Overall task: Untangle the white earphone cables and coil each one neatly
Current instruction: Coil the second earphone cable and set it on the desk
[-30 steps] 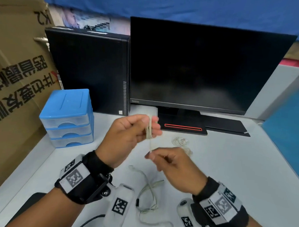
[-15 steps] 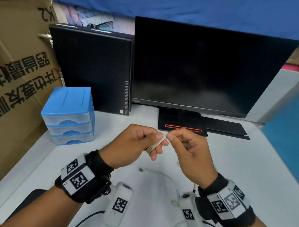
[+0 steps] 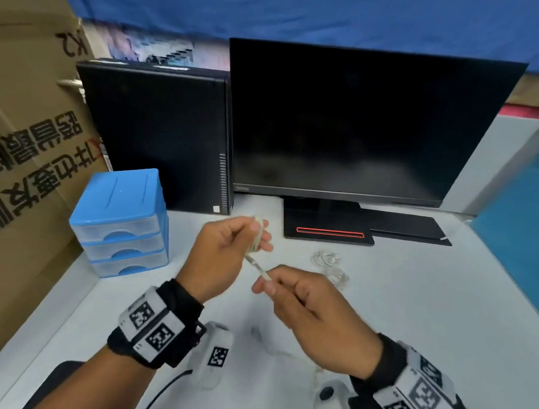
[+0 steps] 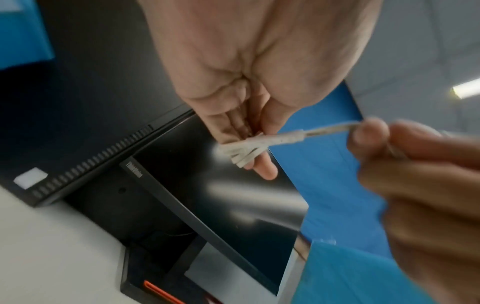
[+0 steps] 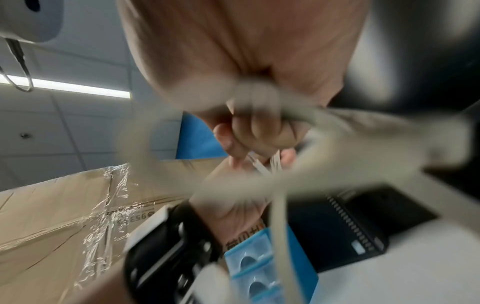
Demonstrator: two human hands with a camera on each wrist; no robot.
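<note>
My left hand (image 3: 251, 234) holds a small coil of white earphone cable (image 3: 258, 236) wound round its fingers, above the white desk. The same bundle of cable loops (image 4: 242, 152) shows at my left fingertips in the left wrist view. A short straight stretch of that cable (image 3: 257, 267) runs down and right to my right hand (image 3: 269, 286), which pinches it between thumb and forefinger. The loose tail of the cable (image 3: 274, 350) trails on the desk under my right wrist. In the right wrist view the cable (image 5: 262, 168) is blurred close to the lens.
Two other coiled white earphone cables (image 3: 324, 257) (image 3: 337, 275) lie on the desk right of my hands. A blue drawer unit (image 3: 122, 222) stands at the left, a black computer case (image 3: 160, 131) and monitor (image 3: 358, 124) behind. Cardboard boxes (image 3: 27, 132) line the left side.
My right hand has dropped down and back from my left fingertips, drawing a short stretch of cable taut. My left hand has risen slightly with the coil.
</note>
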